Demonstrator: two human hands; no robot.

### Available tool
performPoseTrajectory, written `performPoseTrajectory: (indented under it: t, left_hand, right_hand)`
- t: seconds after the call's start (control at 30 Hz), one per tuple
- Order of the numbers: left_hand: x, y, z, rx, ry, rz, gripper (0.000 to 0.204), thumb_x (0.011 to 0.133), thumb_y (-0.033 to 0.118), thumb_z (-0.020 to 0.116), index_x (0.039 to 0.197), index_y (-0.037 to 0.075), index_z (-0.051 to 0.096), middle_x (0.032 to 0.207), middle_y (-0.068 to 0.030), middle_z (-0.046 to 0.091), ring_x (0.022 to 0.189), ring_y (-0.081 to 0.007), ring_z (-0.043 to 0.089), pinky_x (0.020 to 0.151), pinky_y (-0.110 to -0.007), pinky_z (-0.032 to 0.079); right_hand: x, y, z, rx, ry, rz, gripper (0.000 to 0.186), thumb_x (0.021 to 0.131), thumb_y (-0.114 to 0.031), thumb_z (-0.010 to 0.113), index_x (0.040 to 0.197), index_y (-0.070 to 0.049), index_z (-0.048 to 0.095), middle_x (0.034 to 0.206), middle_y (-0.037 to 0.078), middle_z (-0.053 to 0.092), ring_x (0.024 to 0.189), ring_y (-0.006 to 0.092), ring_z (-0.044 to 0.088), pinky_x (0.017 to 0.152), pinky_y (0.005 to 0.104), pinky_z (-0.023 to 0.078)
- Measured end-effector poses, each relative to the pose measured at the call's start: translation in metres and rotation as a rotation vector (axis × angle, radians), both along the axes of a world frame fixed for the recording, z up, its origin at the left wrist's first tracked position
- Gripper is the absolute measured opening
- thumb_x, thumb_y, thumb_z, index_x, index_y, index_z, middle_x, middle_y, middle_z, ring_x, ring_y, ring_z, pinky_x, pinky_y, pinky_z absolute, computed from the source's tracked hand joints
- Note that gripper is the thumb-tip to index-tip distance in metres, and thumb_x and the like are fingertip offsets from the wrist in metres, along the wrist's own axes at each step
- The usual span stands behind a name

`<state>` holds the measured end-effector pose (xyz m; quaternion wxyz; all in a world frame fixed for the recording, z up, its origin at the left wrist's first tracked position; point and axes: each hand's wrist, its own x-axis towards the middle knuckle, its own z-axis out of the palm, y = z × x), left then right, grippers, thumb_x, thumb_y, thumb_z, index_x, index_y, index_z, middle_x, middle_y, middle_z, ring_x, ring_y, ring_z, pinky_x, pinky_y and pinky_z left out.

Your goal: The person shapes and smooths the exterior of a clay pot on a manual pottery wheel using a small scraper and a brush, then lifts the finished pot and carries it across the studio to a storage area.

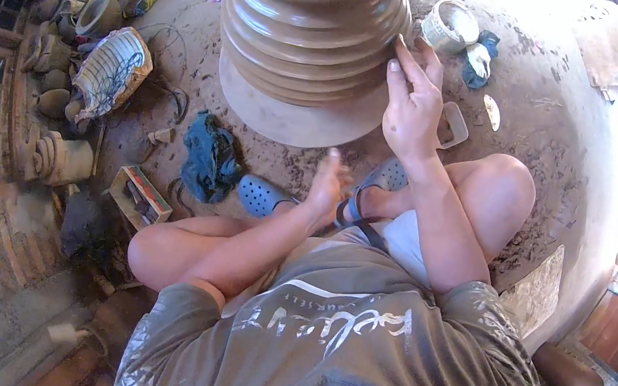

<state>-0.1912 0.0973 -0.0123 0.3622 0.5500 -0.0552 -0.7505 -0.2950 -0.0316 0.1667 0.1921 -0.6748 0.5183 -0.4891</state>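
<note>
A large ribbed brown clay pot (pixel 301 51) with a wide rolled rim and dark mouth stands upright on a pale round wheel plate (pixel 279 126). My right hand (pixel 415 108) is raised at the pot's right side, fingers stretched out and apart. Its fingertips are at the ribbed wall; whether they press on it I cannot tell. Below the wheel plate, between my knees, my left hand (pixel 326 188) is held with the thumb up and the fingers slightly blurred. It is apart from the pot, and nothing shows in it.
Right of the pot stand a white bucket (pixel 450 26) and a small pale container (pixel 453 126). A dark blue cloth (pixel 209 157) and an open box (pixel 140 198) lie to the left, near a woven basket (pixel 113 68). Clay pots (pixel 565 379) line the right side.
</note>
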Motion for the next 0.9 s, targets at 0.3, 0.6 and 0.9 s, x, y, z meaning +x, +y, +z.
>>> performPoseTrajectory:
  t: [0.3, 0.6, 0.9]
  left_hand:
    - [0.100, -0.073, 0.007, -0.287, -0.282, 0.575, 0.086, 0.104, 0.072, 0.022, 0.163, 0.009, 0.027, 0.163, -0.0156, 0.037, 0.145, -0.0318, 0.042, 0.121, -0.047, 0.034]
    - [0.078, -0.050, 0.004, -0.156, -0.097, 0.558, 0.080, 0.105, 0.070, 0.027, 0.155, 0.008, 0.039, 0.150, -0.0157, 0.052, 0.122, -0.0284, 0.056, 0.098, -0.045, 0.046]
    - [0.028, -0.009, -0.031, -0.020, -0.043, 0.144, 0.087, 0.101, 0.076, 0.028, 0.161, 0.013, 0.031, 0.157, -0.0162, 0.044, 0.144, -0.0337, 0.043, 0.118, -0.051, 0.036]
  right_hand:
    - [0.001, 0.004, 0.002, -0.059, 0.018, -0.028, 0.033, 0.102, -0.016, 0.063, 0.130, -0.001, 0.069, 0.141, 0.024, 0.056, 0.133, 0.0366, 0.052, 0.114, 0.0409, 0.040]
    - [-0.020, -0.056, 0.032, -0.184, 0.268, -0.018, 0.027, 0.099, -0.014, 0.059, 0.119, -0.003, 0.073, 0.116, 0.018, 0.072, 0.113, 0.0363, 0.065, 0.100, 0.0409, 0.049]
    - [-0.005, -0.053, 0.039, -0.107, 0.251, 0.004, 0.028, 0.098, -0.013, 0.057, 0.119, -0.004, 0.073, 0.110, 0.016, 0.072, 0.108, 0.0364, 0.066, 0.097, 0.0415, 0.051]
